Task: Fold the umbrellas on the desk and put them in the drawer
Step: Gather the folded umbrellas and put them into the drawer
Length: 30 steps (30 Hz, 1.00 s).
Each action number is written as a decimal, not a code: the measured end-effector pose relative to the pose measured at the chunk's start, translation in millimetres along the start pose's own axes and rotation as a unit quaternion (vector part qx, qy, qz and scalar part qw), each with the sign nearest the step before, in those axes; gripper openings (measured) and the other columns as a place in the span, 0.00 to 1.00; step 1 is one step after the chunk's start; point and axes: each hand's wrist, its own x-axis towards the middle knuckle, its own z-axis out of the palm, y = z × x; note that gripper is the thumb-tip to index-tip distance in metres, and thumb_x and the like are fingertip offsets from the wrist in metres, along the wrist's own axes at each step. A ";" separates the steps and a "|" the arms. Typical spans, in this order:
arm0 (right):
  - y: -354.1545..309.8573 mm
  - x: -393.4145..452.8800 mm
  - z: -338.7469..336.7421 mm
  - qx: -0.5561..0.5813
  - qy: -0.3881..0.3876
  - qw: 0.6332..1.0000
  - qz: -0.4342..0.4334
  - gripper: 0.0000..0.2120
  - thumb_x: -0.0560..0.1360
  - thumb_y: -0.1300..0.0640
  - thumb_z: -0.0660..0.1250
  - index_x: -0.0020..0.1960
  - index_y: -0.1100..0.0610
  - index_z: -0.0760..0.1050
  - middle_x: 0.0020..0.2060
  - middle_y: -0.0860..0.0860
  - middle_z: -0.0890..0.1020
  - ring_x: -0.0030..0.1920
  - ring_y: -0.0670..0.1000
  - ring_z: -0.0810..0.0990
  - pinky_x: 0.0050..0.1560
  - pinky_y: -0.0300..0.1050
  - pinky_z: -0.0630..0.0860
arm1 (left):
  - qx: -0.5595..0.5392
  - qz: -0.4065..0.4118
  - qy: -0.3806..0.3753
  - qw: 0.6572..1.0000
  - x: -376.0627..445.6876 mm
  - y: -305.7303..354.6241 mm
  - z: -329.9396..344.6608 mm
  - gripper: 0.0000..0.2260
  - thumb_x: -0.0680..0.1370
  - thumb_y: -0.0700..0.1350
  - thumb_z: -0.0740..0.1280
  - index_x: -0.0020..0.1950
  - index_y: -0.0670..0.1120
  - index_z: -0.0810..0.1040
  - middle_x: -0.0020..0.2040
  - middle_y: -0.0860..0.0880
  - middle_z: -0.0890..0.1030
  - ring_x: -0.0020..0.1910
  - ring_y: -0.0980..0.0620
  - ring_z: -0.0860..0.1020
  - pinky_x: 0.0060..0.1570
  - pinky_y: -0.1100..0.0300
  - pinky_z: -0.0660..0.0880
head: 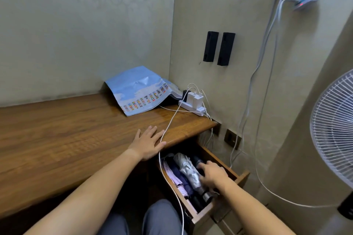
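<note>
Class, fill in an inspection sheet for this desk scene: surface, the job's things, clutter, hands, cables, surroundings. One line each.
Surface: wooden desk, bare in the middle; no umbrella on it.
Job's things: open drawer under the desk's right end holds a folded silver umbrella, a dark umbrella beside it, and navy and lilac folded items, possibly umbrellas.
Clutter: blue flag-printed sheet at the back corner.
Hands: left hand flat on the desk edge, no grip; right hand in the drawer on the umbrellas, grip unclear.
Cables: power strip with white chargers; a white cable trails over the edge past the drawer.
Surroundings: fan at right; two black blocks on the wall.
</note>
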 end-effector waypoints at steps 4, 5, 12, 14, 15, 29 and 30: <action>36.3 -27.9 3.8 -0.027 0.112 0.958 0.264 0.32 0.75 0.48 0.70 0.75 0.54 0.64 0.73 0.61 0.61 0.74 0.64 0.62 0.69 0.64 0.68 | 0.030 0.015 -0.026 0.999 -7.1 -0.8 -4.7 0.36 0.77 0.67 0.51 0.84 0.60 0.48 0.85 0.50 0.46 0.83 0.50 0.42 0.79 0.40 0.39; 40.5 -30.0 3.5 0.037 0.089 0.946 0.310 0.36 0.75 0.49 0.71 0.77 0.55 0.59 0.75 0.65 0.55 0.75 0.67 0.59 0.70 0.67 0.67 | 0.031 0.019 -0.037 0.999 -7.3 -0.4 -7.6 0.39 0.73 0.67 0.51 0.84 0.59 0.47 0.85 0.49 0.46 0.83 0.50 0.42 0.79 0.40 0.39; 30.5 -7.7 11.3 0.308 0.079 0.863 0.393 0.38 0.76 0.55 0.69 0.77 0.60 0.49 0.68 0.71 0.64 0.65 0.65 0.72 0.62 0.55 0.78 | -0.057 0.065 -0.113 0.990 0.8 -17.9 -22.5 0.48 0.72 0.52 0.68 0.83 0.60 0.41 0.85 0.47 0.44 0.83 0.48 0.40 0.78 0.40 0.36; 27.5 -1.3 14.3 0.326 0.105 0.855 0.391 0.40 0.77 0.53 0.66 0.78 0.56 0.44 0.67 0.70 0.66 0.61 0.64 0.75 0.60 0.53 0.78 | -0.120 0.084 -0.097 0.984 -0.4 -24.5 -26.1 0.50 0.71 0.47 0.69 0.82 0.65 0.38 0.85 0.47 0.50 0.83 0.48 0.45 0.79 0.40 0.39; 24.5 2.6 15.2 0.332 0.115 0.853 0.386 0.42 0.78 0.52 0.65 0.80 0.54 0.40 0.68 0.69 0.66 0.61 0.63 0.76 0.60 0.52 0.77 | -0.140 0.100 -0.078 0.982 -2.0 -29.3 -26.2 0.50 0.70 0.45 0.67 0.81 0.67 0.39 0.84 0.48 0.53 0.83 0.48 0.48 0.80 0.41 0.42; -71.2 65.1 30.2 0.481 0.176 0.814 0.274 0.39 0.84 0.44 0.57 0.82 0.63 0.42 0.77 0.67 0.62 0.73 0.69 0.67 0.71 0.56 0.64 | -0.081 0.131 0.032 0.988 -4.5 -52.3 -4.2 0.25 0.78 0.67 0.58 0.75 0.68 0.65 0.83 0.56 0.58 0.82 0.60 0.50 0.81 0.51 0.45; -74.5 70.1 29.7 0.480 0.173 0.821 0.258 0.39 0.84 0.43 0.57 0.82 0.62 0.41 0.78 0.66 0.60 0.73 0.69 0.66 0.71 0.56 0.64 | -0.068 0.130 0.023 0.989 -4.7 -52.2 -4.1 0.26 0.79 0.69 0.58 0.77 0.68 0.63 0.83 0.57 0.55 0.82 0.61 0.46 0.81 0.50 0.42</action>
